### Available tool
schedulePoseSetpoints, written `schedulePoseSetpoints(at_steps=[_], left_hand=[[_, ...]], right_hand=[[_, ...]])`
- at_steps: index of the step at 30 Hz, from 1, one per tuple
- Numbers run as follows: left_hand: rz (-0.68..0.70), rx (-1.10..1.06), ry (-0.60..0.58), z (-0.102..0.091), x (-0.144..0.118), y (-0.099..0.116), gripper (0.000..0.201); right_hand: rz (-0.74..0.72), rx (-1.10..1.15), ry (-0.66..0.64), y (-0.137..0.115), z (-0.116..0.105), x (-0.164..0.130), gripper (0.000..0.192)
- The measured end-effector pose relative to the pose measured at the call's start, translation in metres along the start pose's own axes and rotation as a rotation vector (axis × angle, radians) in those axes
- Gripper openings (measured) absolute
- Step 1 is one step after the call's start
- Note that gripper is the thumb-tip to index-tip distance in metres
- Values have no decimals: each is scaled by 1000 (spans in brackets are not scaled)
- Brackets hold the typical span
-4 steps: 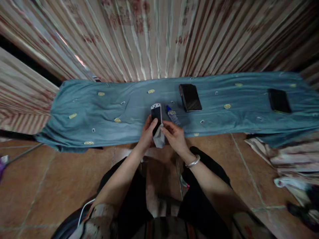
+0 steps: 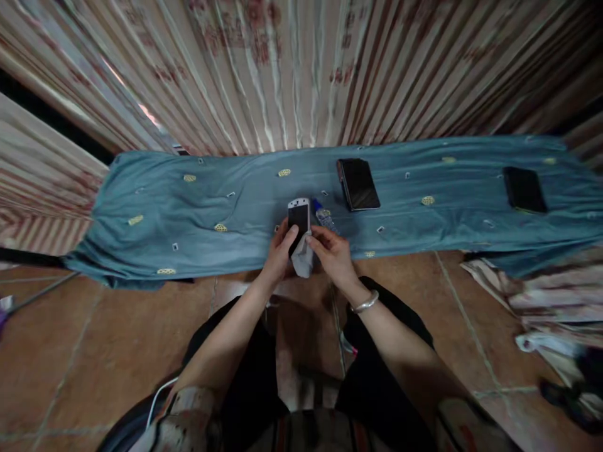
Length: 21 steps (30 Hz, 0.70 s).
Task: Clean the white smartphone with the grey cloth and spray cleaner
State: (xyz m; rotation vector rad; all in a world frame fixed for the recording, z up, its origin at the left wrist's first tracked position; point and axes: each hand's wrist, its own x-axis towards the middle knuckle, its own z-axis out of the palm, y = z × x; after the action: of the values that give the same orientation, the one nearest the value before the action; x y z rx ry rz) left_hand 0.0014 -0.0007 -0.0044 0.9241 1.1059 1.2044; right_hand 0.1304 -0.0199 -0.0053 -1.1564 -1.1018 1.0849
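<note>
A blue-green cloth (image 2: pixel 198 213) with small yellow motifs stretches across the low surface. On it, a dark tablet (image 2: pixel 358 183) lies right of centre, and another dark device (image 2: pixel 524 189) sits well apart near the right end. Striped curtains (image 2: pixel 301 69) hang behind. Below, brown floor tiles (image 2: pixel 94 351), and crumpled fabric (image 2: pixel 541 314) heaped at right.

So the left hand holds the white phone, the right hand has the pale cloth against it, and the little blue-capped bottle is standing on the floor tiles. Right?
Not quite. In the head view the blue-capped bottle lies on the blue cloth-covered table, just beyond the right hand, not on the floor. The rest stands: the left hand holds the white phone, the right the pale cloth.
</note>
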Motion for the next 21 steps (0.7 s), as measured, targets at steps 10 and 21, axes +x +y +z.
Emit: schedulePoseSetpoints(at_steps=[10,21], left_hand=[[-22,-21,-105,7,-8,-3,59],[-30,-34,-219,17,-19,-3,70]], right_hand=[[30,94,127,-2,-14,21,31],[-11,96,101,2,-21,28,35]])
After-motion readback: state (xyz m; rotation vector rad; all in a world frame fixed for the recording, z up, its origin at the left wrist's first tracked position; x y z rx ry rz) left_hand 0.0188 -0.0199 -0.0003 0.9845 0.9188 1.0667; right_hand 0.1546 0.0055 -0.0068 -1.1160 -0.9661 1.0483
